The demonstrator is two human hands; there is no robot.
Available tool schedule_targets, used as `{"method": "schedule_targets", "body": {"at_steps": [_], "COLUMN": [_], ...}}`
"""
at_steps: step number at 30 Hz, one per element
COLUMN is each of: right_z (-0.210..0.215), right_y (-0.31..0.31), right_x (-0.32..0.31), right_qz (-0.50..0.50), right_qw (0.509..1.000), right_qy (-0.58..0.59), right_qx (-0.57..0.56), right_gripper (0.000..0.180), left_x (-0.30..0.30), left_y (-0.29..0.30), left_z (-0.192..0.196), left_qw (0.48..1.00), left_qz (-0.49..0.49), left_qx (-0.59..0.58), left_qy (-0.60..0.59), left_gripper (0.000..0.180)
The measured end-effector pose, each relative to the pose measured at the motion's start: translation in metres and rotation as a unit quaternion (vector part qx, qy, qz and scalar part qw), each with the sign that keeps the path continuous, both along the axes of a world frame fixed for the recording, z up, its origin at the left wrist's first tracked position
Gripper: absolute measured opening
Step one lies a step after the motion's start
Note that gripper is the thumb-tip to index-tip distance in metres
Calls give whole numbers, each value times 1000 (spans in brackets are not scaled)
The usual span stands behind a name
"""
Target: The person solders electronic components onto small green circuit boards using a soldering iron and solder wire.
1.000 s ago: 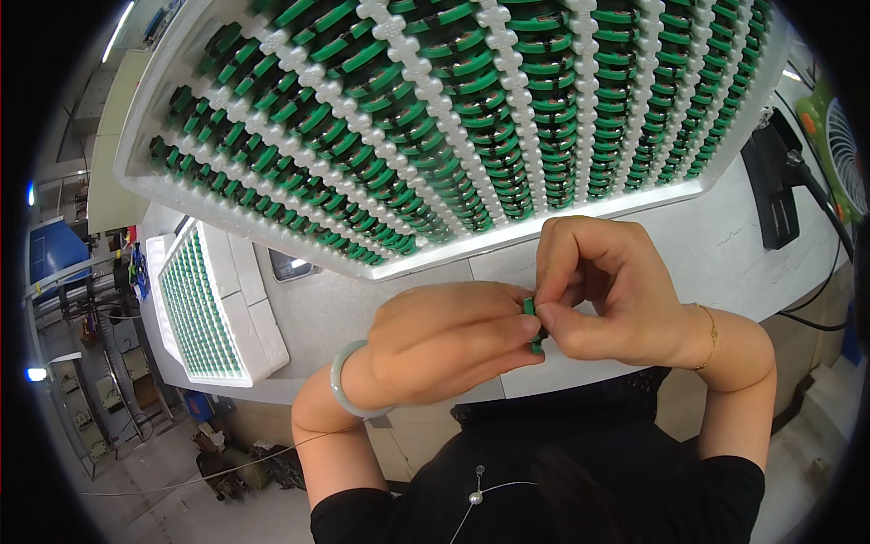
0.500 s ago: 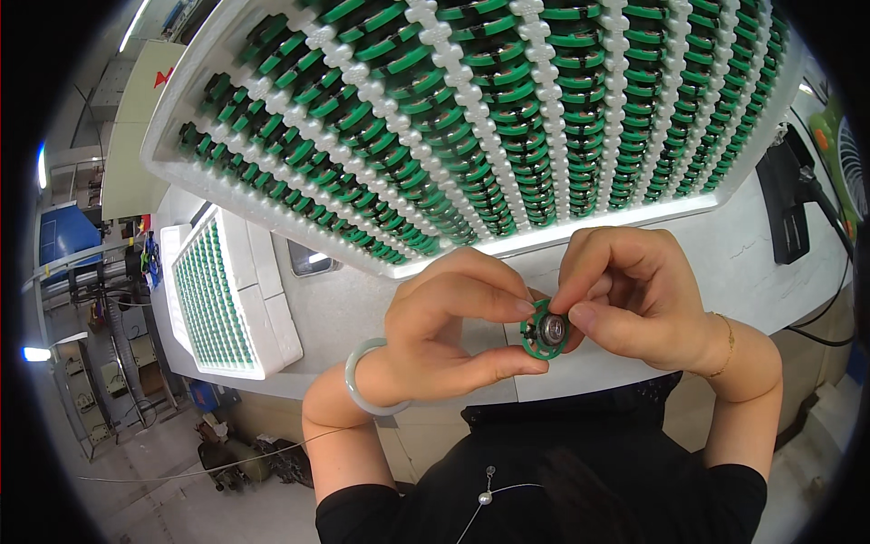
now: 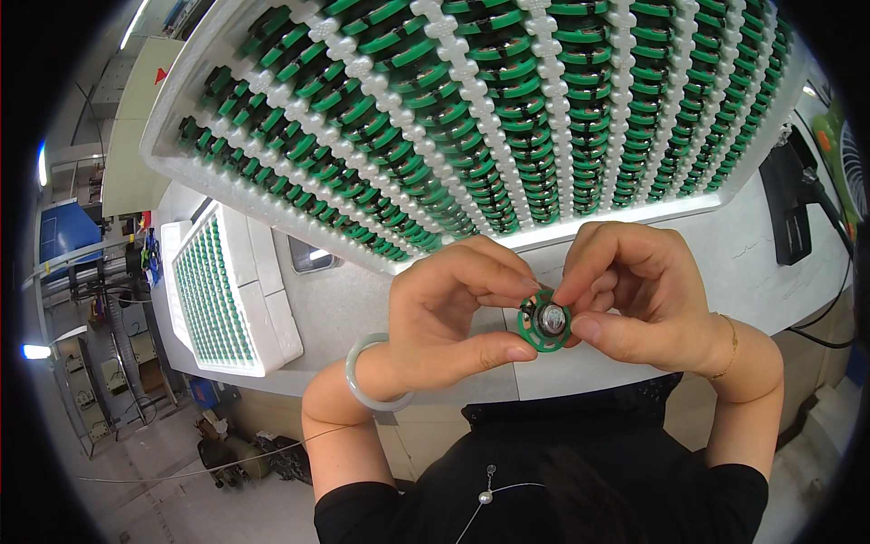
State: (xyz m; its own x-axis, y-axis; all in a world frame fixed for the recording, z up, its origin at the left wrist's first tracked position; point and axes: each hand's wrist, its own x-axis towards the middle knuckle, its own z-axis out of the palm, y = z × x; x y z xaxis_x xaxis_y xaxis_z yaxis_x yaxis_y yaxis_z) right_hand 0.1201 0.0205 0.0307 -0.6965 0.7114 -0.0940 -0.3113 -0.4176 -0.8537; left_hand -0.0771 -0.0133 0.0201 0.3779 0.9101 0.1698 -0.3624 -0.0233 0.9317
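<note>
A small round green circuit board (image 3: 528,335) with a silvery metal part at its middle is held up between my two hands, over the front of the table. My left hand (image 3: 444,317) is closed about its left side, fingertips at the upper rim and thumb at the lower rim. From the right, my right hand (image 3: 634,295) pinches the board's edge between thumb and forefinger; its other fingers are curled in. Just beyond my hands, a big white foam tray (image 3: 625,216) stands tilted, with rows of similar green round boards (image 3: 517,145) in its slots.
At the left lies a smaller white foam tray (image 3: 272,322) with rows of green pieces. Between the trays is a dark flat object with a shiny top (image 3: 313,257). A black device with a cable (image 3: 787,195) and a green fan (image 3: 847,163) are at the right.
The board has turned slightly in my fingers and moved up a little. My left thumb has shifted a bit up and left along its lower rim.
</note>
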Motion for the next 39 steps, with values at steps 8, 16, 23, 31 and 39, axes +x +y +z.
{"method": "schedule_targets", "body": {"at_steps": [8, 16, 23, 31, 39], "right_z": [0, -7, -22, -43, -51], "right_y": [2, 0, -9, -4, 0], "right_x": [0, -7, -21, -32, -35], "right_qz": [-16, -131, -71, -50, -29], "right_qw": [998, 851, 861, 875, 855], "right_qy": [-12, -161, -135, -161, -193], "right_qx": [55, 483, 485, 454, 480], "right_gripper": [24, 26, 22, 30, 24], "left_x": [0, -7, -22, -80, -96], "left_y": [0, -3, -29, -9, -5], "left_z": [-4, -4, -8, 3, -7], "left_qw": [1000, 947, 851, 620, 475], "left_qz": [12, 114, 154, 308, 385], "left_qx": [-10, 222, 384, 565, 549], "left_qy": [-14, 204, 324, 449, 570], "left_gripper": [39, 39, 23, 15, 8]}}
